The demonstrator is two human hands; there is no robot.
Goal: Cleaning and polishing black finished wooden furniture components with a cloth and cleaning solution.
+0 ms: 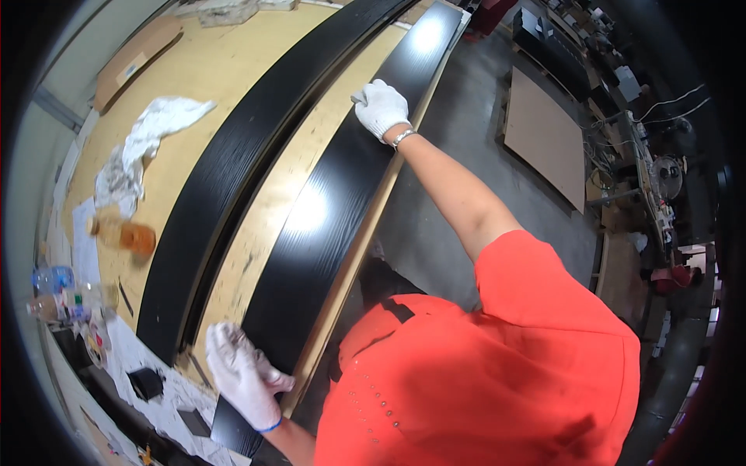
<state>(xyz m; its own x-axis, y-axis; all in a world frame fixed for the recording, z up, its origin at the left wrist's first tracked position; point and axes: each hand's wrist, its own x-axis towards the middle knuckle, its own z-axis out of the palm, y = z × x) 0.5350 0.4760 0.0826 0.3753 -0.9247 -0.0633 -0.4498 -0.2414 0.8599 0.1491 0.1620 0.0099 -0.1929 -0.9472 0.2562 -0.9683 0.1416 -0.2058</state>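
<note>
A long black board (307, 210) with a glossy wood-grain face lies lengthwise along the near edge of the workbench. Across its near end rests my left hand (242, 377), in a white glove, its fingers stretched out and the thumb apart. Farther up the same board, my right hand (381, 110), also gloved in white, is closed against the surface. A small greyish bit shows at its fingers, too little to name. Beside this board, to the left, runs a second black board (225, 167) with a gap between them.
On the yellowish bench top (221, 74) lie a crumpled white cloth (151, 144) and a bottle of orange liquid (124, 235). Clear plastic bottles (58, 291) stand at the left edge. A large brown panel (544, 140) is on the floor at right, near a fan (667, 177).
</note>
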